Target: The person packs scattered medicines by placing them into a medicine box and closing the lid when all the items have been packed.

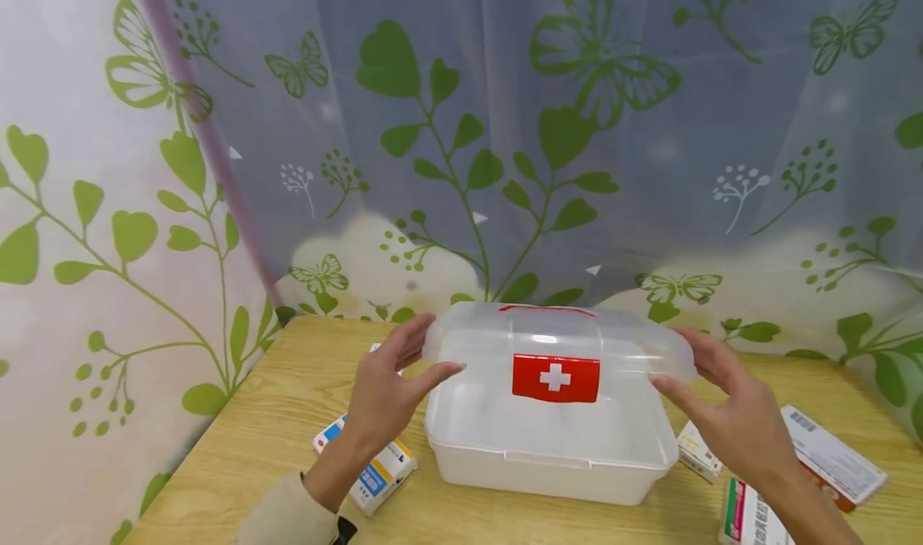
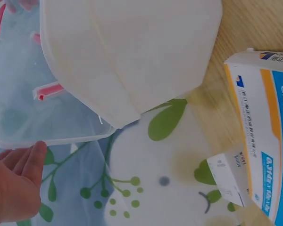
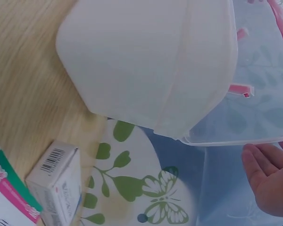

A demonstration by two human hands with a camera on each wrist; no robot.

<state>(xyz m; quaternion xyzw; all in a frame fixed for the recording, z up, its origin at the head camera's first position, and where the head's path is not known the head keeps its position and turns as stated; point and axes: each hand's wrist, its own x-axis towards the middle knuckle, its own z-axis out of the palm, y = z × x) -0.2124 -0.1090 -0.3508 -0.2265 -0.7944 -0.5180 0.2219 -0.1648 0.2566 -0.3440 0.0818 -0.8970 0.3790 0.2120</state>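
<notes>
We are pinching the clear lid (image 1: 562, 337) by its two ends, the left grip (image 1: 389, 393) and the right grip (image 1: 743, 417) each holding the rim between thumb and fingers, and the lid is standing raised over the white box (image 1: 541, 479), which is sitting on the table (image 1: 310, 369). We are expecting light, stiff, rather slippery plastic (with the red clasp (image 1: 555, 378) perhaps needing gentler care), so we are favouring the end rims over the smooth top
</notes>
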